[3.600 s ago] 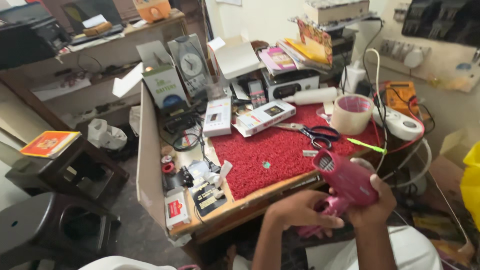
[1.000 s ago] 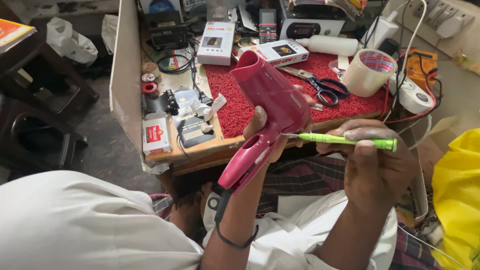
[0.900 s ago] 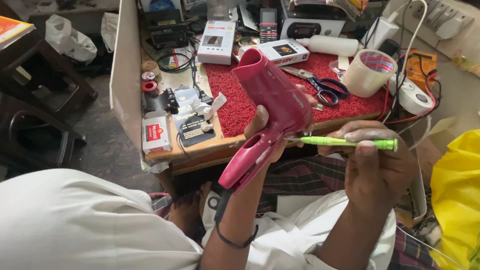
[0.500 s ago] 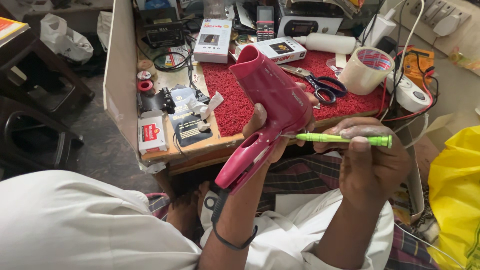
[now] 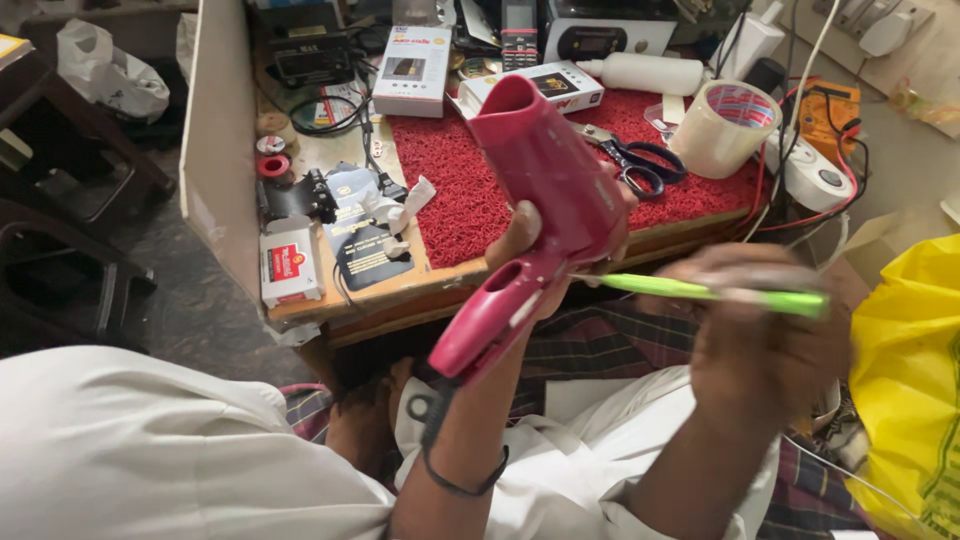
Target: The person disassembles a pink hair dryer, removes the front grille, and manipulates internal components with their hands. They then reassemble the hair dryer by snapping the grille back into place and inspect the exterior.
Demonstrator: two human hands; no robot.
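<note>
My left hand [image 5: 525, 240] grips a dark pink hair dryer [image 5: 545, 190] by its body, the nozzle pointing up and away and the handle slanting down toward me. A dark cord hangs from the handle's end along my left forearm. My right hand [image 5: 765, 335] holds a bright green screwdriver [image 5: 700, 292] level, its tip touching the dryer's side where handle and body meet. The right hand is blurred.
A small wooden worktable [image 5: 330, 300] with a red mat [image 5: 470, 200] stands in front. On it lie black-handled scissors [image 5: 635, 160], a tape roll [image 5: 722, 125], small boxes [image 5: 412, 70], a white tube [image 5: 645, 72]. A yellow bag [image 5: 905, 390] sits at right, dark stools [image 5: 70, 280] at left.
Since 3.6 seconds ago the dryer came up off my lap and my right hand took the green screwdriver. In the last second the screwdriver's tip stays at the dryer's side while the hand shifts slightly.
</note>
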